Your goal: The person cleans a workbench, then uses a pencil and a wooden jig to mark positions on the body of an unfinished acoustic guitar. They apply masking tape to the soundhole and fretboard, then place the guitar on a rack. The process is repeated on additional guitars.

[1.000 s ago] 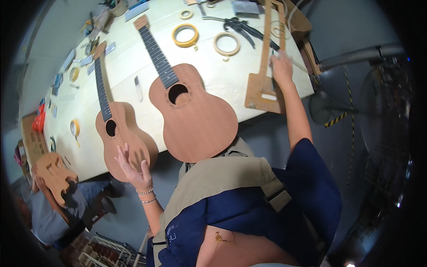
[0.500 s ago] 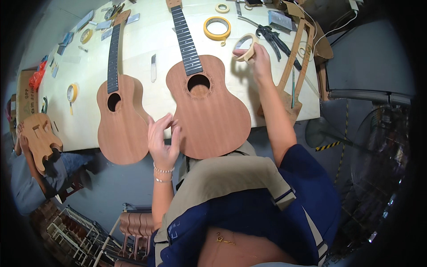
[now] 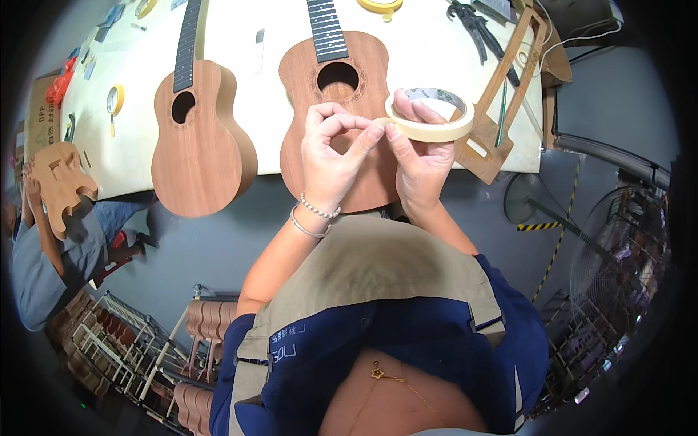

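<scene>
My right hand [image 3: 420, 156] holds a roll of cream masking tape [image 3: 430, 116] in front of my chest. The thumb and forefinger of my left hand [image 3: 331, 149] pinch the loose tape end at the roll's left edge. Both hands hover over the lower body of an unfinished wooden ukulele [image 3: 336, 94] lying on the white workbench [image 3: 269, 138]. A second unfinished ukulele [image 3: 198, 131] lies to its left, its body overhanging the bench edge.
A wooden guitar-shaped frame jig [image 3: 509, 94] lies at the bench's right end, pliers [image 3: 472, 25] above it. More tape rolls [image 3: 115, 99] sit on the bench. At far left another person [image 3: 43, 232] holds a wooden guitar body [image 3: 62, 182]. Racks of wooden parts [image 3: 211, 320] stand below; a fan [image 3: 618, 254] is at right.
My right hand picked the tape roll off the bench and brought it toward me. My left hand left the ukulele body and took the tape's end.
</scene>
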The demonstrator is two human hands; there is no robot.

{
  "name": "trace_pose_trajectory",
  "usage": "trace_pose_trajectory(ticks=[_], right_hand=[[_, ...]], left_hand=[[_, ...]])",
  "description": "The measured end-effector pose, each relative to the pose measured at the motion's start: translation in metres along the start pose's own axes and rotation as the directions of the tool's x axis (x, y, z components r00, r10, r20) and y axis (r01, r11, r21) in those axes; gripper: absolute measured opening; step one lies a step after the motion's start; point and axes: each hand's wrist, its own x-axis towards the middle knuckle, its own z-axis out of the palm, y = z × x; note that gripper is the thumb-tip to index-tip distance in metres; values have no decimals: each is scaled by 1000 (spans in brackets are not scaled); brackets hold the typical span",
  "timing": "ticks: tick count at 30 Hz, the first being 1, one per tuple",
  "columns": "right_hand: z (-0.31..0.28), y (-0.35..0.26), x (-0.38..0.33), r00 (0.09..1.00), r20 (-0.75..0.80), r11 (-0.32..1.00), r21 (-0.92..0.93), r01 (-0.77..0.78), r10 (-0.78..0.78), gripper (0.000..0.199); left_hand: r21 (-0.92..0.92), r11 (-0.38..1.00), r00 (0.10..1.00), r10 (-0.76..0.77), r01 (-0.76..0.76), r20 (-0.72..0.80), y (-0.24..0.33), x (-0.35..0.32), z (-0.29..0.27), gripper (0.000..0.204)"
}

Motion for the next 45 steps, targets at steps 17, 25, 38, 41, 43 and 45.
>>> trace_pose_trajectory(ticks=[17,25,38,41,43,45], right_hand=[[-62,26,4,863,473,-16,-878,478,-177,36],[-64,30,7,838,526,-102,-850,516,-145,35],[-70,35,4,862,494,-52,-869,491,-118,33],[-68,34,4,882,450,-12,-891,453,-142,33],[-65,31,5,875,465,22,-882,471,-134,32],[-64,32,6,869,479,42,-872,487,-126,32]], left_hand=[[765,634,985,171,-116,8,-49,-26,-55,16],[812,576,981,192,-92,-25,-50,-24,-49,19],[996,48,995,67,-74,71,-34,-56,-62,42],[974,179,982,149,-141,114,-33,11,-94,34],[930,354,993,87,-101,74,-55,73,-103,34],[932,360,997,45,48,-68,-90,145,-106,40]])
